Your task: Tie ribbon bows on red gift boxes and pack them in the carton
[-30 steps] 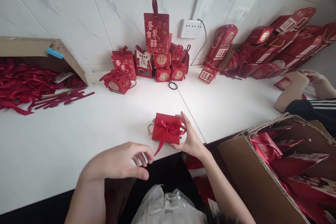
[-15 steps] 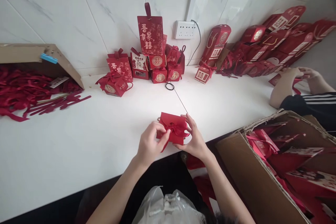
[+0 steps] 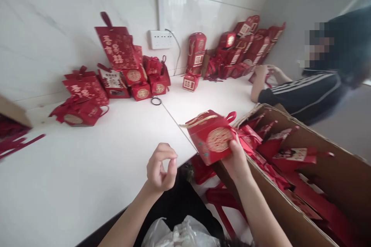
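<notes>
My right hand (image 3: 238, 159) grips a red gift box (image 3: 204, 139) by its right side, thumb on the face with the round gold emblem. The box is lifted above the table's front edge, tilted, with a gold cord along its top and a red ribbon loop at its upper right. To the left of it, my left hand (image 3: 162, 168) is raised over the table edge. Its fingers are curled, thumb and forefinger tips close together, and nothing shows between them.
A large cardboard carton (image 3: 292, 197) filled with red boxes stands at the right. Finished-looking red boxes (image 3: 135, 75) line the wall. A black ring (image 3: 156, 101) lies on the white table (image 3: 87, 173). Another person (image 3: 301, 92) works at the far right; an open carton (image 3: 13, 114) is at left.
My right hand has lifted the gift box off the table and moved it right, turning its emblem face up. My left hand has let go of the ribbon. The view has swung right.
</notes>
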### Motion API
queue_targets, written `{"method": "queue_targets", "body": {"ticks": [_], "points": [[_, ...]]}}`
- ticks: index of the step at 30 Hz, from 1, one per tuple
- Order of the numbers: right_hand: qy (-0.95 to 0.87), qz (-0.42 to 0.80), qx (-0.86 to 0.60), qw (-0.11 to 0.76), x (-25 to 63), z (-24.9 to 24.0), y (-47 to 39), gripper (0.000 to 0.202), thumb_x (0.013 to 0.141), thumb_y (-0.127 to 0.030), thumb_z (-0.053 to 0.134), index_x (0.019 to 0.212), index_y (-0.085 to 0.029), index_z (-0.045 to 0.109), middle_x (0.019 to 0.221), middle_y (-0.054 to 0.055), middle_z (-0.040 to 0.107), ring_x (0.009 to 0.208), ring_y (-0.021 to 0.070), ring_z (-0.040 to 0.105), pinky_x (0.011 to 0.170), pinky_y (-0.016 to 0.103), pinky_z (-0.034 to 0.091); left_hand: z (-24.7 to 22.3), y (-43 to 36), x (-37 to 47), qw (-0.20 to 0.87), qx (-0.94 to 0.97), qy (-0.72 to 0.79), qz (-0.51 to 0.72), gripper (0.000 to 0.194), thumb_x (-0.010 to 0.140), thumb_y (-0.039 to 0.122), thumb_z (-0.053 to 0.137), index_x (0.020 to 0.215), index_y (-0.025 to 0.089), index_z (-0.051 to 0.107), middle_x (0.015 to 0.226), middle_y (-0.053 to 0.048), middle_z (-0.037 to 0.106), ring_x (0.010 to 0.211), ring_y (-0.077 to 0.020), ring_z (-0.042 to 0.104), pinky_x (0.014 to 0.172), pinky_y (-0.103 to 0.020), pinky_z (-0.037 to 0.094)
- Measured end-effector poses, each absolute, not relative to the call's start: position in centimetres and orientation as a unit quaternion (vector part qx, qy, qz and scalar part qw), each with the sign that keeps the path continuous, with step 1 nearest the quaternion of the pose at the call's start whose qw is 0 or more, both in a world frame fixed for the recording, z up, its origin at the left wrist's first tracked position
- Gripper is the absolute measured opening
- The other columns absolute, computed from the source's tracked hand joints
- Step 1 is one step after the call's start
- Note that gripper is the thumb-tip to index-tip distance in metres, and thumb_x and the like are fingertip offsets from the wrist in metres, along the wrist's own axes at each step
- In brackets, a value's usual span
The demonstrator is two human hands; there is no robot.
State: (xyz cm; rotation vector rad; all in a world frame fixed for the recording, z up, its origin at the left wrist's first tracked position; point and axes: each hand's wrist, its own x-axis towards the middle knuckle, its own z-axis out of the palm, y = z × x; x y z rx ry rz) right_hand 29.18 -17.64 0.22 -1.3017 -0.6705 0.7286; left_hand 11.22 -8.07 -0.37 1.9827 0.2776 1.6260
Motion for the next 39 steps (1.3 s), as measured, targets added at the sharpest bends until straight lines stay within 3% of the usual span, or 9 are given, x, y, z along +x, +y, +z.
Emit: {"method": "queue_targets", "body": {"ticks": [6,11,16,20,23,25,31,35,39], "points": [[-0.169,0.528,-0.498,0.667,33.5,2.5,-24.1,0.072,0.08,-0.072,0.018,0.125,-0.023,0.045,0.128,0.009,0.055,0.114,0.0326,0.054,0.085,0.055,0.049,-1.0,-8.6,18.3,0.33,0.859,0.097,0.378,0.014,0.085,0.011,0.04,0.089,0.02,0.051,0.083,-0.003,0.059,0.08,-0.0159,0.056,0.07,-0.03,0.048],[-0.101,0.477,-0.508,0.71,34.5,2.7,-27.7,0.068,0.079,-0.071,0.024,0.118,-0.022,0.05,0.116,0.011,0.062,0.106,0.0323,0.058,0.081,0.056,0.05,-2.7,-11.3,25.1,0.236,0.929,0.001,0.286,0.027,0.086,0.018,0.043,0.112,0.016,0.048,0.115,-0.012,0.056,0.114,-0.0245,0.047,0.093,-0.042,0.04],[-0.06,0.337,-0.624,0.703,36.7,3.2,-32.4,0.061,0.076,-0.069,0.032,0.113,-0.023,0.048,0.106,0.011,0.065,0.103,0.0316,0.06,0.077,0.049,0.054,-4.7,-13.0,28.0,0.168,0.955,0.009,0.243,0.031,0.084,0.028,0.051,0.113,0.018,0.05,0.118,-0.013,0.057,0.121,-0.031,0.042,0.094,-0.049,0.033],[-0.116,0.185,-0.798,0.562,41.3,3.1,-38.5,0.072,0.069,-0.052,0.053,0.131,-0.024,0.03,0.125,0.011,0.051,0.113,0.0297,0.053,0.092,0.044,0.047,-5.2,-12.9,28.2,0.164,0.956,0.015,0.244,0.03,0.084,0.029,0.051,0.113,0.02,0.051,0.116,-0.012,0.058,0.119,-0.0299,0.044,0.092,-0.047,0.034],[-0.162,0.079,-0.939,0.294,45.4,1.7,-42.9,0.094,0.055,-0.03,0.067,0.137,-0.015,0.024,0.136,0.017,0.031,0.125,0.0327,0.039,0.108,0.041,0.029,-5.5,-12.8,28.3,0.162,0.955,0.013,0.248,0.032,0.083,0.03,0.051,0.113,0.02,0.05,0.116,-0.012,0.057,0.12,-0.0306,0.043,0.091,-0.046,0.034],[-0.161,0.133,-0.963,0.168,47.5,0.0,-45.0,0.097,0.05,-0.02,0.067,0.137,-0.011,0.025,0.135,0.02,0.026,0.122,0.0335,0.04,0.107,0.038,0.029,-5.7,-12.8,28.4,0.161,0.954,0.013,0.251,0.033,0.083,0.031,0.051,0.114,0.021,0.05,0.115,-0.012,0.057,0.121,-0.0312,0.042,0.091,-0.046,0.035],[-0.151,0.27,-0.94,0.141,48.8,-3.8,-47.2,0.086,0.052,-0.015,0.065,0.13,-0.013,0.029,0.102,0.01,0.053,0.09,0.0249,0.058,0.081,0.035,0.048,-5.9,-12.8,28.3,0.156,0.952,0.004,0.264,0.032,0.084,0.032,0.05,0.113,0.019,0.049,0.115,-0.012,0.056,0.12,-0.0315,0.042,0.09,-0.045,0.039],[-0.153,0.343,-0.911,0.169,48.7,-3.2,-47.1,0.084,0.058,-0.021,0.064,0.132,-0.014,0.024,0.085,0.003,0.058,0.075,0.0184,0.059,0.066,0.026,0.047,-5.9,-12.8,28.3,0.154,0.952,0.0,0.265,0.032,0.084,0.03,0.049,0.113,0.018,0.049,0.114,-0.012,0.056,0.12,-0.0317,0.042,0.089,-0.044,0.04],[-0.125,0.361,-0.908,0.172,48.9,-3.2,-47.0,0.089,0.051,-0.017,0.068,0.13,-0.009,0.028,0.063,-0.004,0.055,0.059,0.0168,0.054,0.053,0.025,0.04,-6.0,-12.8,28.3,0.163,0.949,-0.005,0.27,0.031,0.084,0.029,0.048,0.113,0.018,0.049,0.114,-0.012,0.056,0.121,-0.0316,0.042,0.091,-0.045,0.04]]}}
